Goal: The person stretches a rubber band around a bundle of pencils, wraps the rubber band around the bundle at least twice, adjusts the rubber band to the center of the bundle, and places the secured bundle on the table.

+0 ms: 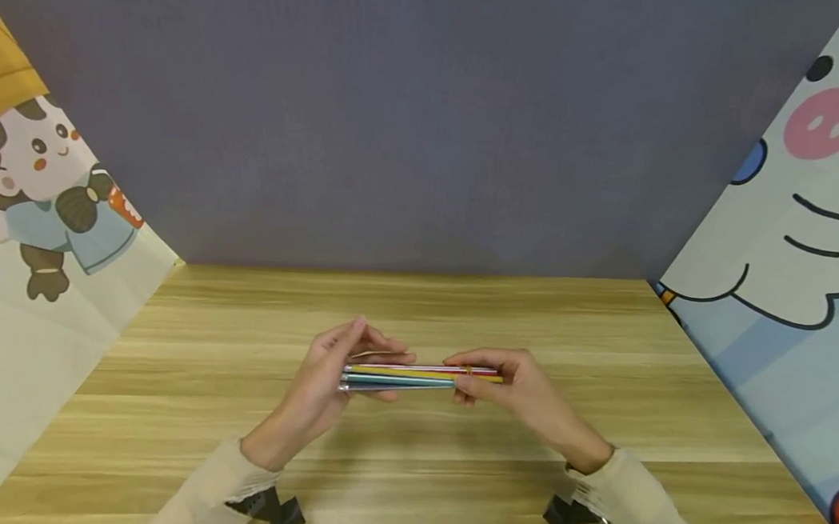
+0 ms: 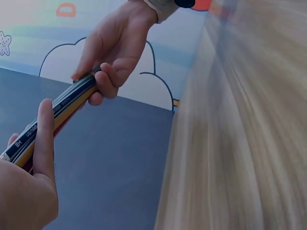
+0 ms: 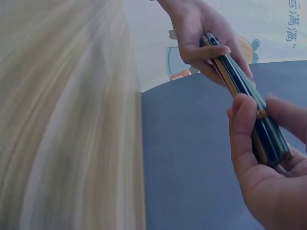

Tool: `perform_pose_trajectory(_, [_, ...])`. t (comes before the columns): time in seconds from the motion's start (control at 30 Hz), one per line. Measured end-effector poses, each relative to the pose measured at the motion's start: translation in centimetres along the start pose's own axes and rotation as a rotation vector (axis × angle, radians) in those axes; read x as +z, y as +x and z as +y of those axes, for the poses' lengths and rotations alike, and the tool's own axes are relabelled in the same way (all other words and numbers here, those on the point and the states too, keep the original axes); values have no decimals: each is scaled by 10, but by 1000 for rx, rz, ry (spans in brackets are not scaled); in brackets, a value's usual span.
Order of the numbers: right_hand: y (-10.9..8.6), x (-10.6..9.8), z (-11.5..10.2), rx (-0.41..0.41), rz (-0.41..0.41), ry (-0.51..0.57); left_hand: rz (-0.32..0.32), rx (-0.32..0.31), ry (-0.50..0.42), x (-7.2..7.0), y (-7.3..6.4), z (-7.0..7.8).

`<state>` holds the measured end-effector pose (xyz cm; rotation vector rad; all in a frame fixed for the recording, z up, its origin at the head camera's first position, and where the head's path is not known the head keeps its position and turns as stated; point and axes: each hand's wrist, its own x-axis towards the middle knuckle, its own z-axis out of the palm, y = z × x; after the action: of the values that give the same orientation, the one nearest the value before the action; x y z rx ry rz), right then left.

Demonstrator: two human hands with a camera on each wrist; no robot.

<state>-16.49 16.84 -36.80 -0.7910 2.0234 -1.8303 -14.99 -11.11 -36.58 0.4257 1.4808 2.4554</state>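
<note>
A bundle of several pencils (image 1: 405,376) in teal, dark blue, yellow and red lies crosswise between the two hands, above the table. My left hand (image 1: 322,372) holds the bundle's left end, its fingers on both sides of the shafts and the silvery tips near the palm. At the other end, my right hand (image 1: 509,384) pinches the pencils between thumb and fingers. A thin yellowish band (image 3: 261,114) goes round the bundle near the right fingertips. Small lettering shows on a dark pencil (image 2: 31,130) in the left wrist view.
Below the hands is a wood-grain table (image 1: 406,478). A grey-purple panel (image 1: 427,134) stands along its far edge. Cartoon-printed sheets, one on the left (image 1: 56,192) and one on the right (image 1: 787,260), line the sides. Dark wrist mounts sit by both sleeves.
</note>
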Motion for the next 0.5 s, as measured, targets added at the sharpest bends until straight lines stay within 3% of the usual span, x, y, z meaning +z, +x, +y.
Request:
perform_pose_trajectory(0.13, [-3,-6,-2,-30,-5,40,-15,30,-2,1,1,1])
perform_pose_trajectory(0.27, [-6,-12,-6,-9,2,63,-15,42,-3,0,2,2])
perform_pose_trajectory(0.5, [-4,-4,-6,1,-12,52,-11,23,-16,0,-1,0])
